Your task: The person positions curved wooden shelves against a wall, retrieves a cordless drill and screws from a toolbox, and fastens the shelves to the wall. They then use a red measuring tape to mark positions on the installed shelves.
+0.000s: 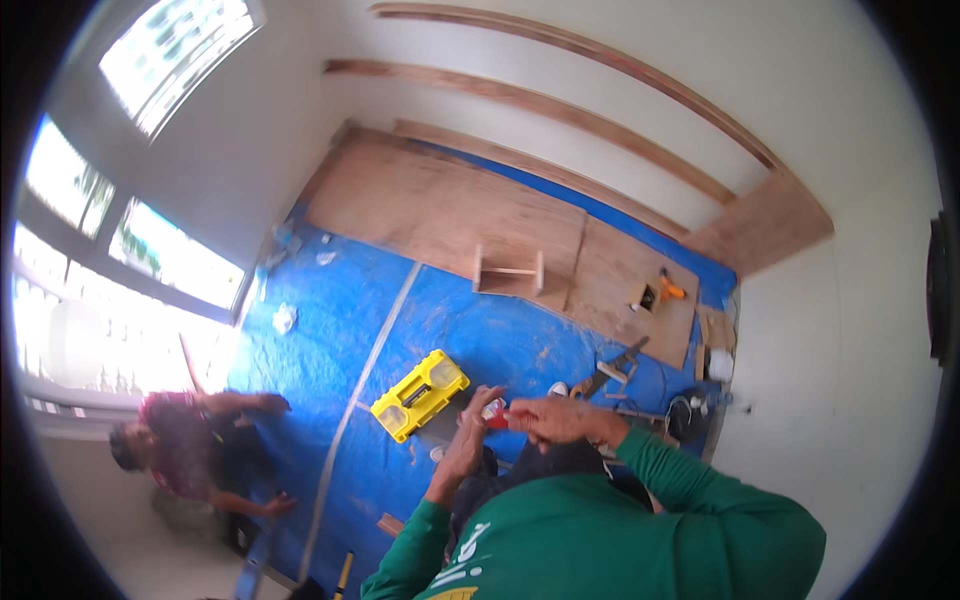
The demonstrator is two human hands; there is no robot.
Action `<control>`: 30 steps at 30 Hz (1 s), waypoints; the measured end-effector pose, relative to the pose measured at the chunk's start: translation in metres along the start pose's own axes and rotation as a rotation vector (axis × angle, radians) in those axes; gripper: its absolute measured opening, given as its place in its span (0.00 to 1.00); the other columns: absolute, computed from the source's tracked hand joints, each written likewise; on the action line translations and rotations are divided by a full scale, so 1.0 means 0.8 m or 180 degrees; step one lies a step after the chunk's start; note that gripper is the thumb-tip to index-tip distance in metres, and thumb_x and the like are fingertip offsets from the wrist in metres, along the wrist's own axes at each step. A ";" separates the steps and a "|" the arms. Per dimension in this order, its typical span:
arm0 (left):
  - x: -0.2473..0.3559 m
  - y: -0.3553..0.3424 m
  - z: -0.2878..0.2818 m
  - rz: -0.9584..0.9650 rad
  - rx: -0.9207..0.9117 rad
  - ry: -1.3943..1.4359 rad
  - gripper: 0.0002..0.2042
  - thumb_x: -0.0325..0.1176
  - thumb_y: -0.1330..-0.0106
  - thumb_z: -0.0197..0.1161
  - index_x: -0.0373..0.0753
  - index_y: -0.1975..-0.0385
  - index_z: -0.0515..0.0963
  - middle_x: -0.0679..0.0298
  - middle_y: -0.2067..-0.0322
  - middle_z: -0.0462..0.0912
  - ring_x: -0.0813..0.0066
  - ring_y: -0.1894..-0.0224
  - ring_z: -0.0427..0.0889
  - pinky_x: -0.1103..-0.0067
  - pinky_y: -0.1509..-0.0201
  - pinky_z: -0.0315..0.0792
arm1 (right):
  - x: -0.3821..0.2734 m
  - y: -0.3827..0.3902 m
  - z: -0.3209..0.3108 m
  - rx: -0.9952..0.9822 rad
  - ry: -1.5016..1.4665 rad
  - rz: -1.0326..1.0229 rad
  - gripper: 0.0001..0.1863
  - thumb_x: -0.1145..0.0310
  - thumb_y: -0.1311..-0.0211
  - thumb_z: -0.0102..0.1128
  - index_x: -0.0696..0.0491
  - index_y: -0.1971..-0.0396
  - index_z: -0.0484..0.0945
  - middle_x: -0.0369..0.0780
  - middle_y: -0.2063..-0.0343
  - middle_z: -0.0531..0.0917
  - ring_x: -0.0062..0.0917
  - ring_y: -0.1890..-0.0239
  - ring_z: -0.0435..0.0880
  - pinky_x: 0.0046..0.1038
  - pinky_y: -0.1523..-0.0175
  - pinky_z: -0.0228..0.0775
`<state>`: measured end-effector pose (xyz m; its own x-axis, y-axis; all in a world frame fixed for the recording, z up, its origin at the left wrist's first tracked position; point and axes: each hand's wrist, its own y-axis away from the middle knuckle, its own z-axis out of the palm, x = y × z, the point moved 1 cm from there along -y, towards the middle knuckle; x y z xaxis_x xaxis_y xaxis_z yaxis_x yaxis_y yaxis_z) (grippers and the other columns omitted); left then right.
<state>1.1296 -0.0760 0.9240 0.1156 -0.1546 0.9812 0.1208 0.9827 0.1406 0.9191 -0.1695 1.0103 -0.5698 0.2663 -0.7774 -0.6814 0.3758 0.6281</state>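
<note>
In front of my green-sleeved body, both hands are close together. My left hand [464, 446] is closed around a small red and white object [495, 412], whose kind I cannot make out. Reaching in from the right, my right hand [560, 418] has its fingers curled beside the red part; whether it grips that or something else is hidden. A yellow toolbox [420, 394] with clear lid compartments and a dark handle sits just beyond my left hand. My shoe [558, 389] shows past my right hand, near a handsaw [604, 376].
Blue sheeting [330, 300] covers the floor. Plywood panels [430, 195] lie along the far wall, bearing a small wooden frame [508, 272] and an orange power tool [672, 288]. Cables and tools lie at right. Another person [190, 445] is low by the windows at left.
</note>
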 end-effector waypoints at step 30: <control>0.117 -0.411 0.531 -0.0125 -0.2893 -0.1401 0.10 0.35 0.24 0.65 0.34 0.55 0.85 0.58 0.68 0.85 0.73 0.63 0.82 0.72 0.56 0.77 | 0.290 0.371 -0.337 0.2678 -0.3722 -0.1371 0.19 0.51 0.15 0.51 0.51 0.44 0.78 0.37 0.55 0.81 0.27 0.49 0.83 0.37 0.48 0.82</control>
<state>0.6818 -0.3704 1.0260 -0.2564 0.0465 0.9654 0.8432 0.4990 0.2000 0.4608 -0.2357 1.0252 0.5544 0.3917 -0.7343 -0.0097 0.8853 0.4649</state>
